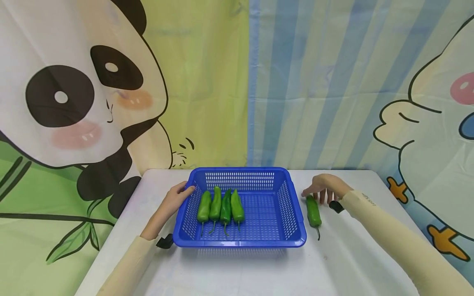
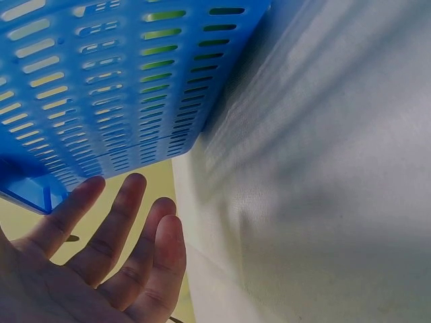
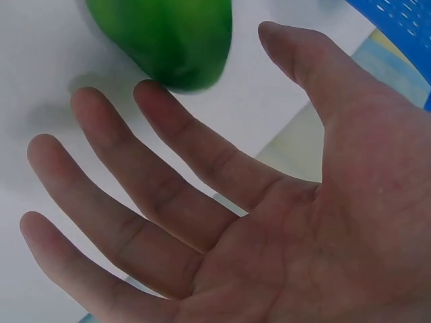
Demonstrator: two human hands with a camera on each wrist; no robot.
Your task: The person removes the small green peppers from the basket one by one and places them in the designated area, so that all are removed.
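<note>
- Resting our left hand (image 1: 177,200) near ten o'clock on the rectangular blue plastic mesh basket (image 1: 240,243), we have its fingers spread and almost straight, touching the rim rather than curling round it.
- Toward three o'clock, just outside the basket, we see one long, glossy green pepper (image 1: 313,211) on the white table (image 1: 237,275), stem toward six o'clock.
- At that pepper's twelve o'clock end we hold our right hand (image 1: 328,185) wide, thumb and fingers apart, gripping nothing; whether a fingertip touches it, we cannot tell.
- In the basket's nine o'clock half we see four similar green peppers (image 1: 225,205) side by side, stems toward six o'clock.
</note>
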